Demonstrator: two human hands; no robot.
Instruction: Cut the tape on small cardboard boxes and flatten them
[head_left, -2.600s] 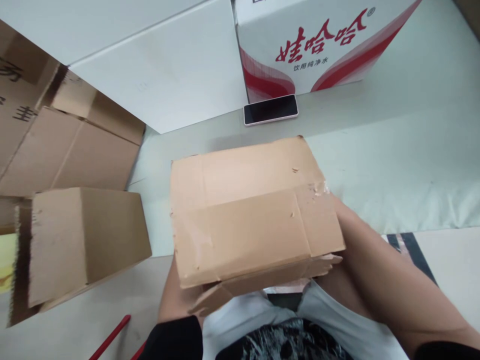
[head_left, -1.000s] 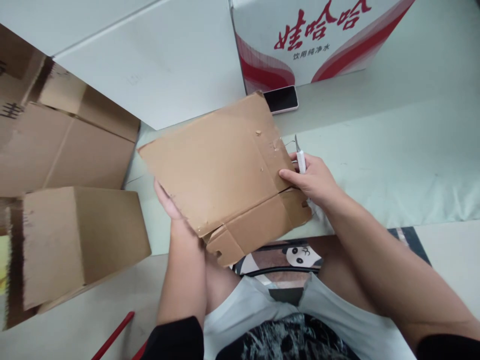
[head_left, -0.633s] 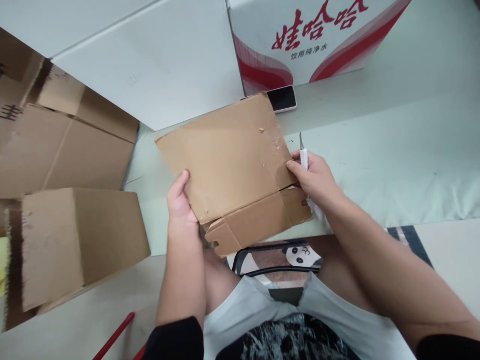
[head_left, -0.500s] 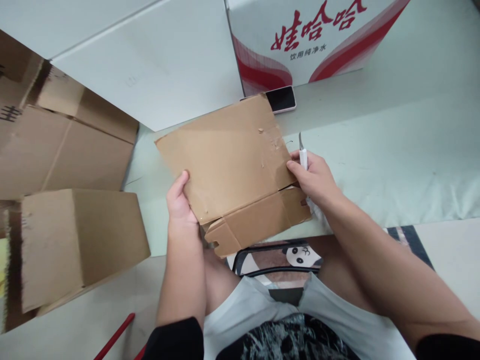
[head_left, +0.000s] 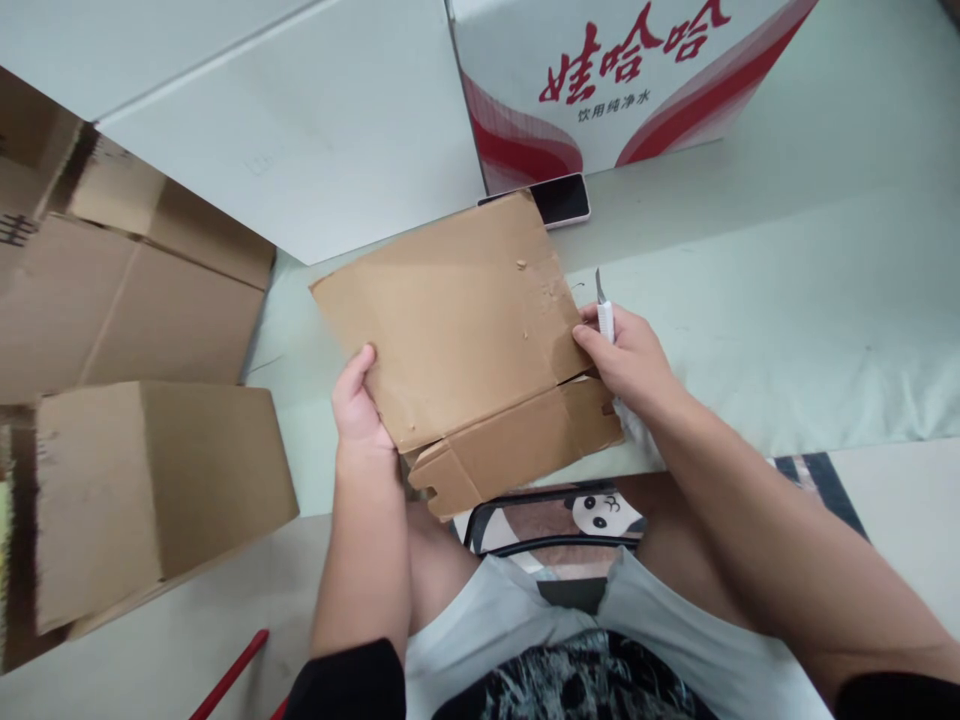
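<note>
A brown cardboard box (head_left: pixel 457 320) is held tilted between both hands, with a notched flap (head_left: pixel 517 440) folded out along its near edge. My left hand (head_left: pixel 360 405) is closed on the box's left edge, thumb on top and the other fingers hidden beneath. On the right edge, my right hand (head_left: pixel 626 355) grips the box with its thumb on the face. A small white-handled knife (head_left: pixel 604 310) is also tucked in that hand, its curved blade pointing away from me. Something whitish and crumpled hangs below the right hand; I cannot make out what it is.
A phone-like dark device (head_left: pixel 564 200) lies behind the box, against a white carton with red lettering (head_left: pixel 600 90). To its left stands a large white box (head_left: pixel 315 130). Brown cartons (head_left: pixel 217 470) sit on the left. Pale green cloth (head_left: pixel 787 300) covers the surface. A red bar (head_left: pixel 232 675) shows at lower left.
Both hands keep the same hold on the cardboard box and barely move. The view has shifted very slightly.
</note>
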